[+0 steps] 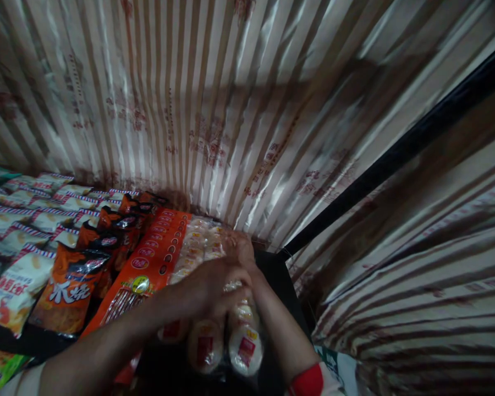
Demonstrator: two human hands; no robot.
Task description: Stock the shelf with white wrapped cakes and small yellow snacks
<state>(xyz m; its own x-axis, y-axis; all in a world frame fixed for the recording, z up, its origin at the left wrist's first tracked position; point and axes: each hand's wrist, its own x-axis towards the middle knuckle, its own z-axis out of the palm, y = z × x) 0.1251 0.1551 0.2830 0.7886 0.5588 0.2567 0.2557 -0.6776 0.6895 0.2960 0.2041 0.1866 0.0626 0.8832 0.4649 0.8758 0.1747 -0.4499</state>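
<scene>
Several rows of round, flat cakes in clear wrappers with red and yellow labels (246, 352) lie on a dark tabletop. My left hand (220, 286) reaches across from the left, its fingers bent over the right-hand row. Farther back, my right hand (241, 247) curls round the far end of the same row, its forearm running along the row's right side. The left hand partly covers the row and the right hand's wrist. The dim light blurs the fingertips.
Left of the cakes lies an orange printed sheet (157, 247). Beyond it stand orange-and-black snack bags (72, 289) and rows of white bags (18, 286). A green packet (2, 368) lies at lower left. Striped printed plastic sheeting (214, 110) hangs behind, and a black pole (396, 148) slants at right.
</scene>
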